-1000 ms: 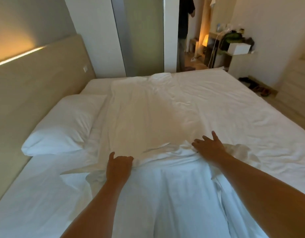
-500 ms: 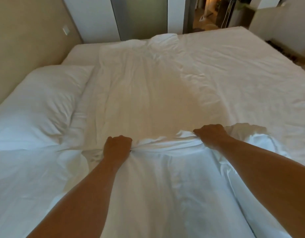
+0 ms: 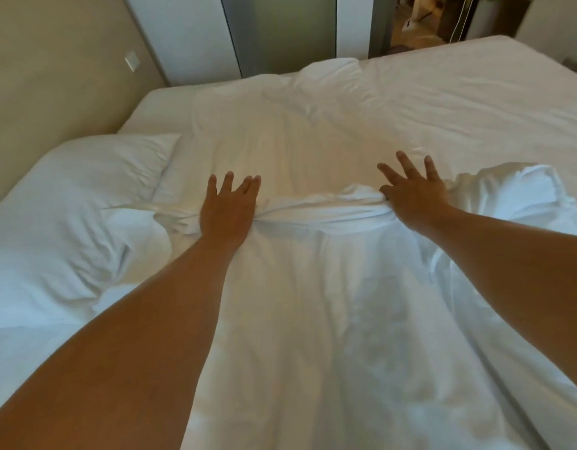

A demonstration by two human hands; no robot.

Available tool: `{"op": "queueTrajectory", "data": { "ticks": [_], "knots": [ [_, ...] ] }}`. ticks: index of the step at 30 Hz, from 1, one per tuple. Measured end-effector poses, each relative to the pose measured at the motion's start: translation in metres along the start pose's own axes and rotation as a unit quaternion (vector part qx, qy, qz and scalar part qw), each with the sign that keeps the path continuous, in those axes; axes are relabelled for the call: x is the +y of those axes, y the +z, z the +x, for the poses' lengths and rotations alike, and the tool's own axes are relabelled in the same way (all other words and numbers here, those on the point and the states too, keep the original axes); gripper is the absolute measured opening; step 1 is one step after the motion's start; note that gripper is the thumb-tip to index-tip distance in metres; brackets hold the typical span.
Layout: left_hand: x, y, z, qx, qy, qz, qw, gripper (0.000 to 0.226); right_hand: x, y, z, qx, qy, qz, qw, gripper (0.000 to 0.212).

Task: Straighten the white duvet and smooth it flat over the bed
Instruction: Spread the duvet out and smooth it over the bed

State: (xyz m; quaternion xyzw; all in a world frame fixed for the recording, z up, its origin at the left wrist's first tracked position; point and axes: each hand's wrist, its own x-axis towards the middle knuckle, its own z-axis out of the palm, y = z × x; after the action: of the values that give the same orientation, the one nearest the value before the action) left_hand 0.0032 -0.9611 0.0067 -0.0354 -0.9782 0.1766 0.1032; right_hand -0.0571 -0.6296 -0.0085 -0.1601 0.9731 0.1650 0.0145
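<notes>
The white duvet (image 3: 306, 319) lies wrinkled across the bed, and a bunched fold (image 3: 316, 209) runs sideways through its middle. My left hand (image 3: 228, 209) lies on the left end of that fold with its fingers stretched forward. My right hand (image 3: 413, 193) presses the right end, fingers spread wide over the cloth. Beyond the fold a flatter stretch of duvet (image 3: 280, 141) reaches toward the far edge. Both forearms extend over the near part of the duvet.
A white pillow (image 3: 79, 203) rests at the left against the beige headboard (image 3: 53, 79). The bare white sheet (image 3: 475, 102) covers the right side of the bed. A raised lump of bedding (image 3: 514, 190) sits right of my right hand. A doorway (image 3: 420, 21) opens behind the bed.
Both hands were closed on the bunched fold half a second ago; now their fingers are stretched out flat over it. The view has tipped further down toward the bed.
</notes>
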Motion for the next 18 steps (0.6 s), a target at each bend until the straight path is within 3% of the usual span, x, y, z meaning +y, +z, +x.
{"op": "queueTrajectory", "data": {
  "ticks": [7,10,13,18],
  "knots": [
    [-0.018,0.095,0.082,-0.067,-0.055,-0.028,0.996,0.075,-0.018,0.050,0.116,0.003,-0.011,0.068,0.998,0.042],
    [-0.004,0.187,0.091,-0.138,-0.071,-0.074,0.985,0.081,-0.041,0.122,0.143,-0.054,0.009,0.139,0.989,0.076],
    [0.013,0.265,0.108,-0.143,-0.101,-0.115,0.978,0.091,-0.055,0.177,0.176,-0.041,0.010,0.207,0.978,0.093],
    [0.015,0.268,0.126,-0.179,-0.093,-0.144,0.969,0.103,-0.049,0.181,0.197,-0.068,-0.007,0.207,0.976,0.102]
  ]
}}
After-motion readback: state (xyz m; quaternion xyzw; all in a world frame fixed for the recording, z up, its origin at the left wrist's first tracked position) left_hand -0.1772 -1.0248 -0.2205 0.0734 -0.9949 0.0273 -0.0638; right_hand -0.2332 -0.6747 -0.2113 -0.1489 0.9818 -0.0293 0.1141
